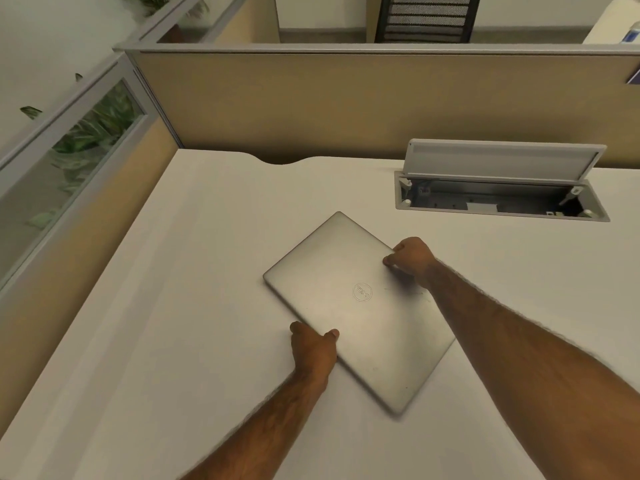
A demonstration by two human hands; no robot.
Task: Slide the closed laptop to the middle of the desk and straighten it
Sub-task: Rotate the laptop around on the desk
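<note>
A closed silver laptop (353, 306) lies flat on the white desk (166, 306), turned at a strong angle so one corner points away from me. My left hand (313, 344) grips its near-left long edge, thumb on the lid and fingers curled at the side. My right hand (410, 258) holds the far-right edge near the corner, fingertips pressed on the lid. My right forearm crosses over the laptop's right corner and hides it.
An open cable hatch (498, 199) with its grey lid raised is sunk into the desk at the back right. Beige partition walls (311, 105) close the desk at the back and left. A curved notch (282, 161) cuts the rear desk edge.
</note>
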